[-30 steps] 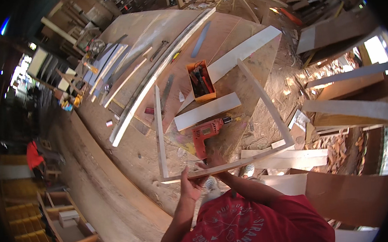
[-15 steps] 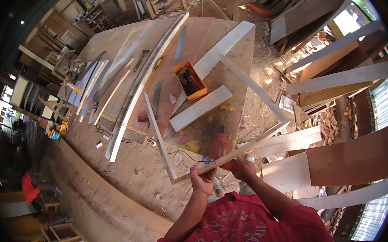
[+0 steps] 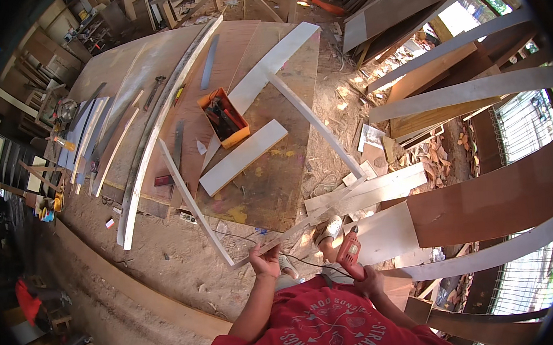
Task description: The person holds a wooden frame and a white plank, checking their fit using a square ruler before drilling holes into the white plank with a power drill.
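Fingers closed, my left hand grips the near bar of a three-sided wooden frame, close to its left corner. The frame's two side bars reach away from me over the work surface; its far side is open. My right hand is wrapped around the handle of a red power drill, held low at my right, apart from the frame. The drill's chuck points up and away from me. A dark cord runs from the drill leftward behind my left hand.
On the plywood sheet lie an orange toolbox with tools, a short white board and a longer white board. Long wooden strips lie left. Bent panels stand at right. A person in red partly shows at left.
My right hand has drawn the drill back from the frame's near bar to my right side. My left hand still holds the frame. The whole view has shifted, so things appear farther left.
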A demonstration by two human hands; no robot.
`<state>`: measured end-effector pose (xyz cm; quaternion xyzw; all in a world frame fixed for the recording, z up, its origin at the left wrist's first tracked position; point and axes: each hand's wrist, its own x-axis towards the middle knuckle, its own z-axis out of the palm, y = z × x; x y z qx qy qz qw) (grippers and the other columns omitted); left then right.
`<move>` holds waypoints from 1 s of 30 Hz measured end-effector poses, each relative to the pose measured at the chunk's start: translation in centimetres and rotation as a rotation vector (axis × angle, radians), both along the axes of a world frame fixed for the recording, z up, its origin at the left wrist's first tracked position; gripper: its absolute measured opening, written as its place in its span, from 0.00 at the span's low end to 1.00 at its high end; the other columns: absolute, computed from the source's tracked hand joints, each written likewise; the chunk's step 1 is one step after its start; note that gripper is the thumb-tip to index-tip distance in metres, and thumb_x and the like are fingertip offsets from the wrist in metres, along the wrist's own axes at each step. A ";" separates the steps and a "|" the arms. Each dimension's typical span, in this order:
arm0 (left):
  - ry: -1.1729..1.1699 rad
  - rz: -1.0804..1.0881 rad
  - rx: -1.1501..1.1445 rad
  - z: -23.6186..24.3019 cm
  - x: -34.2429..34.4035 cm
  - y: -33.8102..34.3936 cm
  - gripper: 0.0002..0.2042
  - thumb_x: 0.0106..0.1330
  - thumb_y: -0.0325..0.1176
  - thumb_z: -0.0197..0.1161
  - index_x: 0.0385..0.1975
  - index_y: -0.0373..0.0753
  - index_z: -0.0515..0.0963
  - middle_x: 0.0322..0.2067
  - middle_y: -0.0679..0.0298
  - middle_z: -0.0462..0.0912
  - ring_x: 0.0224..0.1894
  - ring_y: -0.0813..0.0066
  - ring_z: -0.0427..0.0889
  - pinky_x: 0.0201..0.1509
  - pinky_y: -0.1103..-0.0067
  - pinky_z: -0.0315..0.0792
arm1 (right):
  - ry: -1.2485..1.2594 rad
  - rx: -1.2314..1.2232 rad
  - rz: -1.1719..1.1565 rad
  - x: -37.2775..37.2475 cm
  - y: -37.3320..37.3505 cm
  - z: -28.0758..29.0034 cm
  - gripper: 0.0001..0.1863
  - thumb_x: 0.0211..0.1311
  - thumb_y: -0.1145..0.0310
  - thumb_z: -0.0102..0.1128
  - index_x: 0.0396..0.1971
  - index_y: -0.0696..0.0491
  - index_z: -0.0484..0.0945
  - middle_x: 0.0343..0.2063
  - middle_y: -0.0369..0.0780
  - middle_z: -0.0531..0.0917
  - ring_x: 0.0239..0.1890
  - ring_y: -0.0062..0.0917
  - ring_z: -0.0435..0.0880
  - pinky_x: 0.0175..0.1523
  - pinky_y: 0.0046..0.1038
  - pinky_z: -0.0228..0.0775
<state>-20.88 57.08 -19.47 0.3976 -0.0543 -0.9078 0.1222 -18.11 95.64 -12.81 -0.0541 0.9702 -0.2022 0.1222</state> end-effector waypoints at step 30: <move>-0.643 -0.565 -0.351 3.7 -6.9 -5.8 0.39 0.68 0.72 0.59 0.38 0.29 0.82 0.30 0.49 0.89 0.33 0.55 0.92 0.38 0.61 0.87 | -0.125 -0.513 -0.424 -18.1 1.2 -4.9 0.16 0.52 0.67 0.70 0.37 0.63 0.85 0.27 0.46 0.86 0.30 0.32 0.85 0.42 0.36 0.76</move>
